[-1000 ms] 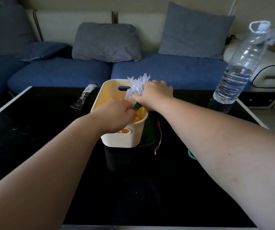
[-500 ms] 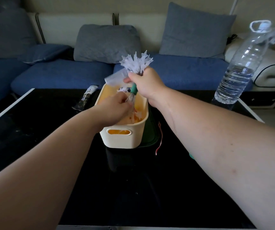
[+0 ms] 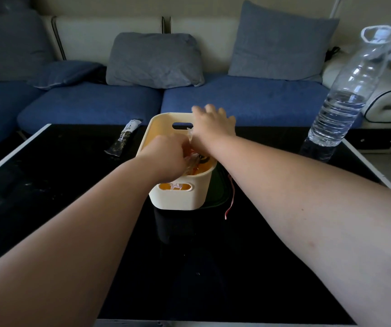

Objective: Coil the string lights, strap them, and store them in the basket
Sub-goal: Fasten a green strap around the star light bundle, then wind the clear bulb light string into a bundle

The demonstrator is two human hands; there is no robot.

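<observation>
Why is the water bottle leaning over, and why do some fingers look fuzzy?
Head view: the wide-angle lens bends things near the edge, so the water bottle looks tilted; same view, the right hand over the basket has smeared fingertips, probably motion blur; the glossy black table mirrors the basket.

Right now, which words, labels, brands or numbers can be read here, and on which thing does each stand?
No text can be read.
Packet: pale label with dark marks, too blurred to read.
Basket: sticker seen through the near handle slot, reddish print, too small to read.
Bottle: no label shows.
</observation>
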